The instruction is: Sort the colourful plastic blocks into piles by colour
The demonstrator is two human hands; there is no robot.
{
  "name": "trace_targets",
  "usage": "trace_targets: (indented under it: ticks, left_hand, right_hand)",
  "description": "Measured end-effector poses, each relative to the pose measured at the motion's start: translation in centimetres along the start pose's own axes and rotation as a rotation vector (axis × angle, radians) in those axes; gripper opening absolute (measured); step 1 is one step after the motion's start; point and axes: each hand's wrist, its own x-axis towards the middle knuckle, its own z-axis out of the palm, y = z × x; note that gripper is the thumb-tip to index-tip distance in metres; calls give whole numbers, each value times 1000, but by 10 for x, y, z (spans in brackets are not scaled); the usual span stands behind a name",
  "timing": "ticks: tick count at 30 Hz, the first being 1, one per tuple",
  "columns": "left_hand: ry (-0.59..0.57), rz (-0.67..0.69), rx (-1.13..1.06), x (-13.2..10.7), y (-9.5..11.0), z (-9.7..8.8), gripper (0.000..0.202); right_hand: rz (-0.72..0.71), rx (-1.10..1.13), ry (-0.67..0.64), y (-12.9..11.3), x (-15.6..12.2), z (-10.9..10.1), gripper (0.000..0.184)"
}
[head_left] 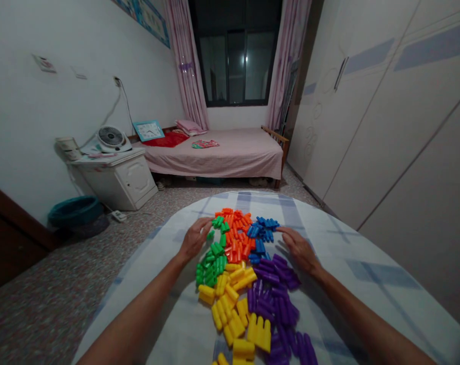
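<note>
Plastic toy blocks shaped like joined, round-tipped tubes lie grouped by colour on the table. My left hand point(194, 237) is at the far left of the pile, fingers reaching to the green blocks point(212, 266); its fingertips are partly hidden. Across from it, my right hand point(299, 248) has a finger stretched out to the edge of the blue blocks point(263, 229), its other fingers bent. Neither hand visibly holds a block. Orange blocks point(237, 233) sit between the hands. Closer to me lie yellow blocks point(230, 309) on the left and purple blocks point(277, 299) on the right.
A white and blue checked cloth point(157, 304) covers the rounded table. Beyond stands a bed point(222, 152) with a pink sheet. On the left are a white cabinet point(127, 177) bearing a fan point(112, 138), and a bin point(76, 210). A wardrobe point(367, 111) lines the right side.
</note>
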Motion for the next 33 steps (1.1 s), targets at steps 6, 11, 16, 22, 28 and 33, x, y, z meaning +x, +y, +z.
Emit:
trace_targets:
  ticks: [6, 11, 16, 22, 28, 33]
  left_hand:
    - [-45, -78, 263, 59, -87, 9, 47]
    - [-274, -57, 120, 82, -83, 43, 53]
    - [-412, -25, -220, 99, -43, 78, 57]
    - [-398, 41, -372, 77, 12, 68, 51]
    - [-559, 47, -427, 24, 65, 1, 47]
    - [-395, -44, -485, -4, 43, -25, 54]
  right_hand:
    - [53, -262, 15, 65, 64, 19, 50]
    - [54, -71, -151, 56, 99, 48, 51]
    - [93, 84, -237, 16, 112, 62, 58]
    - [125, 414, -279, -33, 85, 49, 55]
    - [3, 469, -384, -73, 38, 1, 45]
    - [116, 264, -161, -46, 63, -4, 44]
